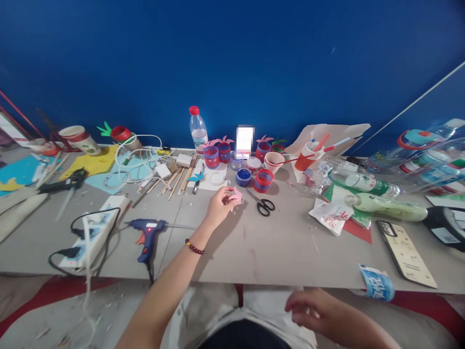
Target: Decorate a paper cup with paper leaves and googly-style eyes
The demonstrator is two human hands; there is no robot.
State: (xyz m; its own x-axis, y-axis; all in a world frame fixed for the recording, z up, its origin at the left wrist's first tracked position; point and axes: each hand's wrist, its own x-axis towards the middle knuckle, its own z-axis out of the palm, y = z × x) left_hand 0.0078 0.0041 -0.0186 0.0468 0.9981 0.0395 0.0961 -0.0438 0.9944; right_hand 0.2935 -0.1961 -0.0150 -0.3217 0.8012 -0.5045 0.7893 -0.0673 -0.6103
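Nearest, the right grip (308, 310) is released, its fingers loosely curled over the lap with nothing visible in them. On the smooth grey surface (290, 247), a blue plastic hot-glue gun (149, 232) shows a red light and may be hot; its slender glue stick (181, 226) points toward the left forearm (174, 281), so a careless sweep of that arm could swing the gun. The left grip (218, 207) pinches a pink paper cutout (236, 196) above the surface; thin, with curved tips, it could crease or tear if squeezed hard. Just beside it lie black-handled scissors (259, 200), whose metal blades could nick a reaching finger. Beyond, a round, lidless blue jar (243, 177), seemingly of paint, might tip and stain paper if bumped. Farther back stand red-and-blue banded cups (211, 159) with pink leaf shapes, and a clear, red-capped bottle (198, 132).
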